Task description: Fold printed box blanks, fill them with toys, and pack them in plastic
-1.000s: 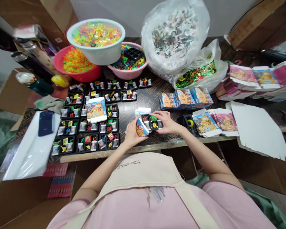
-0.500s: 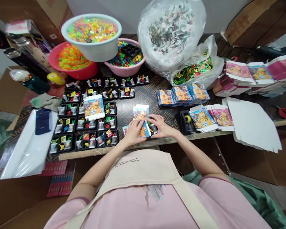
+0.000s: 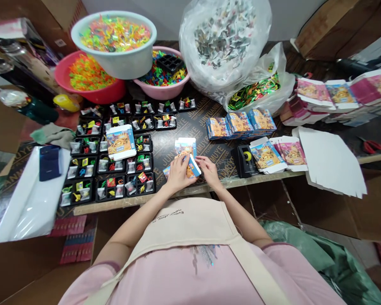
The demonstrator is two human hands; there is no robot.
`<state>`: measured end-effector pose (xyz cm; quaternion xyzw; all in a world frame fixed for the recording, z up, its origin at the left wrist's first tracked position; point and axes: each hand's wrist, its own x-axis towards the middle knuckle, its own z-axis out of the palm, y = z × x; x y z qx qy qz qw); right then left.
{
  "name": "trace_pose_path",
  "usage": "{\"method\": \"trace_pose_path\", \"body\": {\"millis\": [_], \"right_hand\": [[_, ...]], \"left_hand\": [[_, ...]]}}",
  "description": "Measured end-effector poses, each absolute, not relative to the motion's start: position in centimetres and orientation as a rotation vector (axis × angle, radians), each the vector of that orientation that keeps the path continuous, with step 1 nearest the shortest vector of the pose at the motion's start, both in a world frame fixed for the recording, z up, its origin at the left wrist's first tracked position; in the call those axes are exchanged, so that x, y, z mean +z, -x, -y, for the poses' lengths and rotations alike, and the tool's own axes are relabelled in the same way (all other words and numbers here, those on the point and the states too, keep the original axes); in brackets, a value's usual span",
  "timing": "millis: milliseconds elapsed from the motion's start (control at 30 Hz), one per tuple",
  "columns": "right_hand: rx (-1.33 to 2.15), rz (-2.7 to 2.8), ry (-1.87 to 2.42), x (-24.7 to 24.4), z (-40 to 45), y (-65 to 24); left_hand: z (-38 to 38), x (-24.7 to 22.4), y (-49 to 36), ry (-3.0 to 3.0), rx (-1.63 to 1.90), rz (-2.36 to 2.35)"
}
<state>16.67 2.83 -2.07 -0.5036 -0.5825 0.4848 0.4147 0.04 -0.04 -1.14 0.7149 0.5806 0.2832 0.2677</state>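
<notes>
My left hand [image 3: 178,174] is wrapped round a small printed cardboard box [image 3: 193,167], blue and yellow, held tilted close to the table's front edge. My right hand [image 3: 209,173] is closed at the box's right end, its fingertips bunched against that end; the exact grip is partly hidden. Just beyond the left hand lies a flat printed carton [image 3: 186,146], and the corner of another printed piece [image 3: 166,171] shows left of that hand. To the left stand several black trays [image 3: 140,183] of small toys and wrapped packets, with a stack of flat cartons [image 3: 120,142] on top of them.
Finished-looking blue boxes [image 3: 239,123] stand in stacks right of centre. A tape dispenser [image 3: 246,161], flat cartons [image 3: 268,156] and white card sheets [image 3: 332,161] lie to the right. Behind are a white basin [image 3: 114,63], a pink basin [image 3: 165,90] and a plastic bag [image 3: 190,63] of packets.
The filled black tray that showed between the box and my right hand is out of sight now. My right hand has drawn in, its fingers closing at the box's end.
</notes>
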Motion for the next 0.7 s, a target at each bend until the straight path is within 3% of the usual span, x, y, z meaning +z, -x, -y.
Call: {"method": "trace_pose_path", "body": {"millis": [233, 400, 700], "right_hand": [[1.597, 1.001, 1.229, -0.9, -4.1, -15.6], [1.613, 0.938, 1.242, -0.5, -4.2, -14.9], [1.583, 0.984, 1.262, -1.0, -4.0, -15.5]], "left_hand": [[-1.0, -1.1, 0.5, -1.052, 1.079, -0.857], [-0.2, -2.5, 0.7, -0.477, 1.144, -0.993], [0.1, -2.8, 0.0, -0.196, 1.175, -1.062]]}}
